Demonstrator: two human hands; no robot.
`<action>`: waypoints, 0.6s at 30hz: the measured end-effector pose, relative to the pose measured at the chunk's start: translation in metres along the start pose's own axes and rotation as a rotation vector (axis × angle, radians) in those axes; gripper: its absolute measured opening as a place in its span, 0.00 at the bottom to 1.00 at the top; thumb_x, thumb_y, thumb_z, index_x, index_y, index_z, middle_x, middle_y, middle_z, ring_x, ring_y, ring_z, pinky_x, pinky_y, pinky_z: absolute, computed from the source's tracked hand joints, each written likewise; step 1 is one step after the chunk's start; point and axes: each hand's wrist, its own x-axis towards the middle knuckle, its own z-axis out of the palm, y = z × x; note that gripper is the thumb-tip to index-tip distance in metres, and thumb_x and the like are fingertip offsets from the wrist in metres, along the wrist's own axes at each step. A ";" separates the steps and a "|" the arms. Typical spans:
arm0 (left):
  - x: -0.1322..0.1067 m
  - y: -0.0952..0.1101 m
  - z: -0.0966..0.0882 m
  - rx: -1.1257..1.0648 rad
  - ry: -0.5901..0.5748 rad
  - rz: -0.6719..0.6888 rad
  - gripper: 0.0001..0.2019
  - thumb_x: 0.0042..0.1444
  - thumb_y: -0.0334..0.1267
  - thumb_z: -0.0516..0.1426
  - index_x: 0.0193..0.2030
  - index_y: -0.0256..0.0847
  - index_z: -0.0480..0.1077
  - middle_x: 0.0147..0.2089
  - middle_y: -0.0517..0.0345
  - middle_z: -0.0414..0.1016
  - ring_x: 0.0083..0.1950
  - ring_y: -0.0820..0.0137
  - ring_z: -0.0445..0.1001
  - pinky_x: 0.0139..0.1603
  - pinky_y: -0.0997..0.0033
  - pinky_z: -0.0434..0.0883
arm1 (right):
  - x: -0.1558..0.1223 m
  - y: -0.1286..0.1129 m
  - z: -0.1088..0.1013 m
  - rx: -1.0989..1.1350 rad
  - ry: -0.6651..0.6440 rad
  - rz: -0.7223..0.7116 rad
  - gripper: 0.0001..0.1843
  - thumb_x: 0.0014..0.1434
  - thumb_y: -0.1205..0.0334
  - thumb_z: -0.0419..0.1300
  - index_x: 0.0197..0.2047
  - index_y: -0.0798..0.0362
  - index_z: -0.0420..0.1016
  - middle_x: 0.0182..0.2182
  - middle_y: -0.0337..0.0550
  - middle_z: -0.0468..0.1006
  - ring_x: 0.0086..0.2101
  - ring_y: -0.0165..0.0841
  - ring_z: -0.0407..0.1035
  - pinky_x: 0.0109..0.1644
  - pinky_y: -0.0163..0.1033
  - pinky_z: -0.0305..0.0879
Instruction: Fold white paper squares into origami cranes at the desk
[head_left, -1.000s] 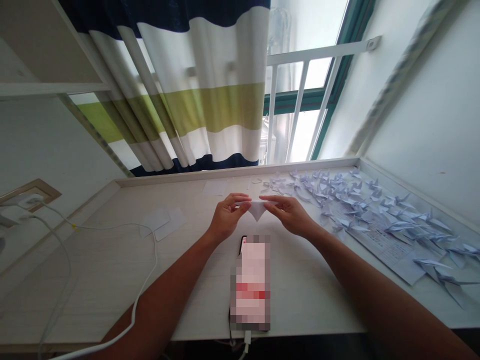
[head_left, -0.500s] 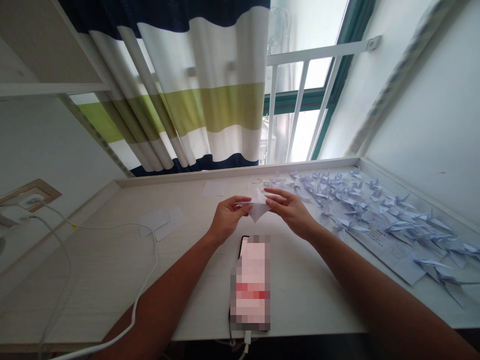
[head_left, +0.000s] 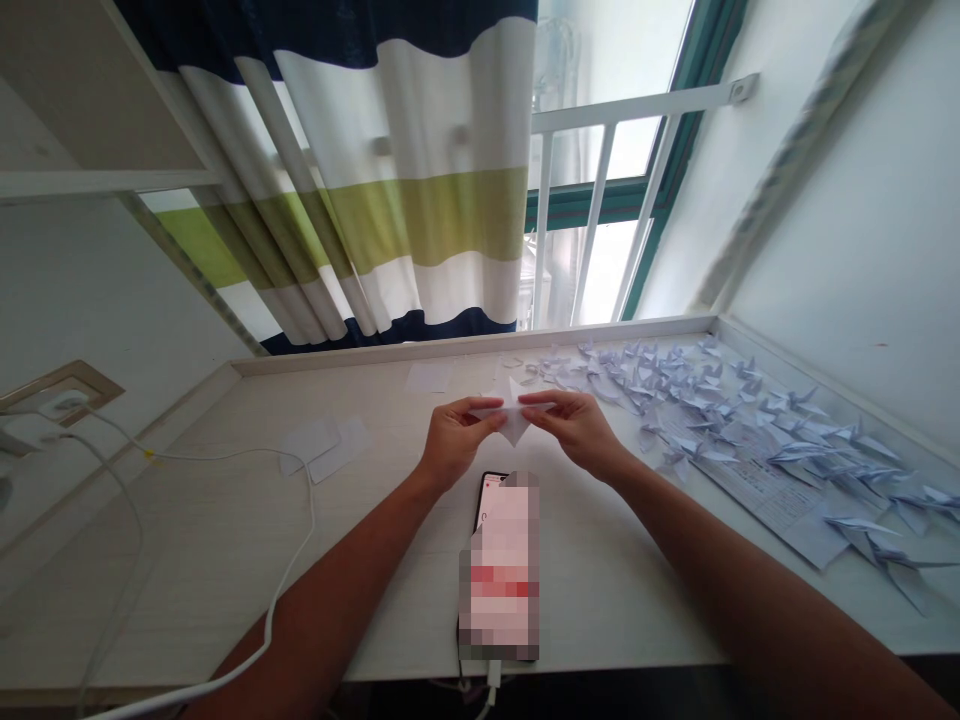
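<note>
Left hand [head_left: 451, 438] and right hand [head_left: 576, 426] over the pale surface [head_left: 420, 600]: the fingers of each pinch one side of a folded white paper [head_left: 514, 426], held between them with one tip toward the near side. Near: a smartphone [head_left: 499, 560] with a white charging plug [head_left: 494, 673]. Right: many paper cranes [head_left: 806, 452], some on a printed sheet [head_left: 757, 487]. Left: loose paper sheets [head_left: 343, 452] beneath a white cable [head_left: 313, 510]
</note>
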 end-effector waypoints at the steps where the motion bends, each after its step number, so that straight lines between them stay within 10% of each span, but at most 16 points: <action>1: 0.000 0.000 -0.001 0.012 -0.005 -0.007 0.17 0.45 0.44 0.74 0.42 0.40 0.84 0.37 0.51 0.85 0.37 0.65 0.81 0.42 0.64 0.79 | 0.000 0.000 0.000 0.006 0.003 -0.004 0.20 0.51 0.46 0.74 0.44 0.49 0.87 0.36 0.45 0.87 0.37 0.40 0.80 0.43 0.46 0.77; 9: 0.001 0.002 -0.001 -0.068 0.022 -0.010 0.18 0.42 0.44 0.75 0.40 0.39 0.84 0.38 0.50 0.86 0.37 0.64 0.82 0.43 0.61 0.80 | 0.000 0.004 0.005 0.001 0.023 -0.027 0.20 0.53 0.46 0.73 0.45 0.48 0.86 0.32 0.43 0.85 0.33 0.38 0.78 0.38 0.45 0.74; 18: 0.001 -0.008 0.007 -0.172 0.020 -0.033 0.17 0.43 0.44 0.75 0.38 0.39 0.84 0.37 0.52 0.85 0.37 0.67 0.81 0.46 0.62 0.78 | 0.003 0.011 0.008 -0.075 0.093 -0.173 0.15 0.54 0.45 0.72 0.39 0.44 0.87 0.50 0.46 0.81 0.54 0.44 0.73 0.59 0.53 0.72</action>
